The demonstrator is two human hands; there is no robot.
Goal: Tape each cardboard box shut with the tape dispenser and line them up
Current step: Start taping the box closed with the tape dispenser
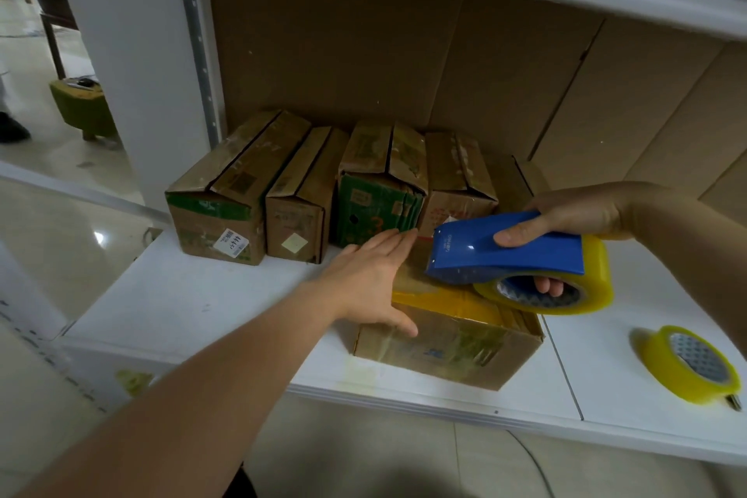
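A brown cardboard box with yellowish tape across its top [452,348] lies at the near edge of a white shelf board [194,295], a little right of the middle. The left hand [372,275] lies flat on the box's left top edge, fingers straight and together pointing to the far right, the thumb down over the near left corner. The right hand [574,214] grips a blue plastic tape dispenser loaded with a yellowish clear tape roll [521,255]: the thumb presses on the blue cover, and fingertips show through the roll's core. The dispenser's front edge sits low over the far part of the box top; whether it touches the cardboard cannot be told.

Behind the box, along the far side of the shelf, stand four more boxes in a row, close together: a brown box with a green band and a white label [218,210] at the left, then a narrow plain brown box [299,210], a green printed box [376,198], and a brown box with red print [456,190], which is partly hidden by the dispenser.

At the near right of the shelf lies a spare roll of yellowish tape [691,364], well apart from the box. Flat brown cardboard sheets [404,53] line the back of the shelf. On the floor at the far left stands a small green stool [83,107].
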